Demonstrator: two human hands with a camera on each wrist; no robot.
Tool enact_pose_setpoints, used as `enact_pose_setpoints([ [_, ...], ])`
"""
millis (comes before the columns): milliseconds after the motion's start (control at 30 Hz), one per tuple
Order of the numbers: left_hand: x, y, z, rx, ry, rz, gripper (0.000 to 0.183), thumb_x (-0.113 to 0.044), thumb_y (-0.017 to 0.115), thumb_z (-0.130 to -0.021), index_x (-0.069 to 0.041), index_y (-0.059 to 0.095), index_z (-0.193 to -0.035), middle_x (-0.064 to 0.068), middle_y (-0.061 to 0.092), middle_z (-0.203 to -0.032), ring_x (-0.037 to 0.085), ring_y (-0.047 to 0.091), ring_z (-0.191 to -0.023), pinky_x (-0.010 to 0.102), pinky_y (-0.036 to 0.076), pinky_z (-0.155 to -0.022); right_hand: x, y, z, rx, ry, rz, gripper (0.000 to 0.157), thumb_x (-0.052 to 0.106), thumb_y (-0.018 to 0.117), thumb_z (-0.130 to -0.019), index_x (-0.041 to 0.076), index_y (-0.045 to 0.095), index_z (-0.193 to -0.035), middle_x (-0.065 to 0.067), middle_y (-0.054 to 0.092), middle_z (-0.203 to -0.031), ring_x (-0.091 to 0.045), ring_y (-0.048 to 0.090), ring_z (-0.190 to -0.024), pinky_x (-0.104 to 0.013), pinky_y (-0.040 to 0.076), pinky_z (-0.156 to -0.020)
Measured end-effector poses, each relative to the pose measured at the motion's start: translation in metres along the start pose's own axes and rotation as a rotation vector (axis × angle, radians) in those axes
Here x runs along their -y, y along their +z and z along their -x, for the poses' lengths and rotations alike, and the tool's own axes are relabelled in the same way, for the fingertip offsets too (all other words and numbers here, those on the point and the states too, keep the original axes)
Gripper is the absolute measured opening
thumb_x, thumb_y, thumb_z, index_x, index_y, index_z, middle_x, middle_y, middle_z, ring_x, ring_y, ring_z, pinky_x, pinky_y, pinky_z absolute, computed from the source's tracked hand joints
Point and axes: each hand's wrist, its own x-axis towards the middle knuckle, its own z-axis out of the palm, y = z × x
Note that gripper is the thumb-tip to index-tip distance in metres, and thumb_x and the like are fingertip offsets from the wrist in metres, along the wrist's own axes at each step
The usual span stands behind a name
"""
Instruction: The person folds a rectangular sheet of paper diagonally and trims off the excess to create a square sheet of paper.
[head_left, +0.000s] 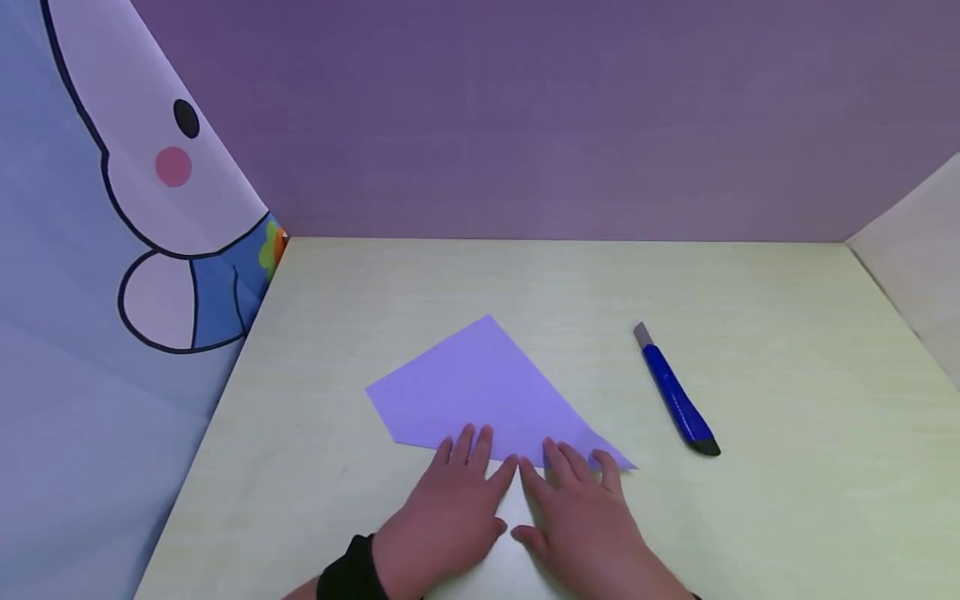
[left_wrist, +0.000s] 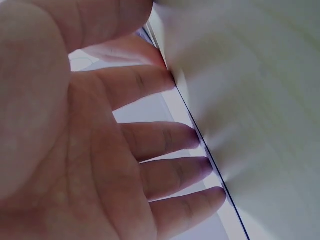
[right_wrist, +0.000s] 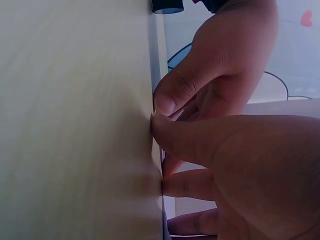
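From the head view, the whole sheet of purple paper (head_left: 472, 383) can be seen lying flat near the middle of the counter (head_left: 795, 358), with the knife (head_left: 677, 396) apart from it on the right. That view gives the backs of both hands: the left hand (head_left: 450, 508), with a black band (head_left: 351, 573) at its wrist, and the right hand (head_left: 581, 508). Each has its fingers spread and extended, the tips resting on the paper along its near edge, and neither grips anything. The two index fingertips come together at that edge.

The left wrist view adds the palm side of the left hand, with its straight fingers reaching down to a thin dark line at the surface; the paper's outline cannot be made out there. The right wrist view brings out both thumbs from low down, their tips close beside each other at the counter.

The paper's long axis runs from the left corner across to the right and toward the person. Its narrow tip points right and slightly nearward, just past the right hand, while another corner points away from the person. The knife's blade end points away and a little left.
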Motion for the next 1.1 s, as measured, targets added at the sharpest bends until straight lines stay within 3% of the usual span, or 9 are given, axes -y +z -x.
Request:
enact_pose_setpoints([
  [267,-0.012,-0.001,-0.005,0.003,0.031,-0.065,0.067,-0.044,0.06,-0.093,-0.014,0.041,-0.15,0.005,0.028,-0.16,0.031,0.021,-0.146,0.051,0.028,-0.114,0.0,-0.004,-0.002,0.065,0.027,0.02,0.078,0.07,0.053,-0.086,0.024,0.045,-0.149,-0.014,0.037,-0.154,-0.036,0.029,-0.141,-0.069,0.017,-0.108],
  [600,-0.014,-0.001,-0.004,0.01,0.014,-0.058,0.072,-0.05,0.062,-0.09,-0.011,0.043,-0.148,0.007,0.028,-0.159,0.031,0.021,-0.146,0.052,0.028,-0.114,-0.007,-0.003,0.007,-0.025,-0.011,0.033,0.079,0.068,0.055,-0.085,0.019,0.047,-0.147,-0.012,0.038,-0.154,-0.035,0.03,-0.141,-0.066,0.019,-0.107],
  [800,-0.014,0.0,-0.003,0.008,0.013,-0.066,0.074,-0.05,0.063,-0.089,-0.011,0.043,-0.148,0.007,0.028,-0.159,0.031,0.021,-0.146,0.051,0.028,-0.114,-0.01,-0.007,0.014,0.005,0.046,0.02,0.08,0.069,0.055,-0.085,0.015,0.05,-0.145,-0.011,0.039,-0.153,-0.036,0.028,-0.142,-0.066,0.018,-0.108],
  [1100,-0.013,-0.001,0.0,-0.015,0.016,-0.071,0.074,-0.05,0.062,-0.09,-0.009,0.043,-0.148,0.009,0.03,-0.158,0.032,0.022,-0.145,0.05,0.028,-0.114,-0.021,-0.007,0.028,-0.049,0.101,-0.003,0.079,0.066,0.06,-0.084,0.007,0.057,-0.137,-0.013,0.043,-0.15,-0.036,0.029,-0.141,-0.065,0.019,-0.106],
])
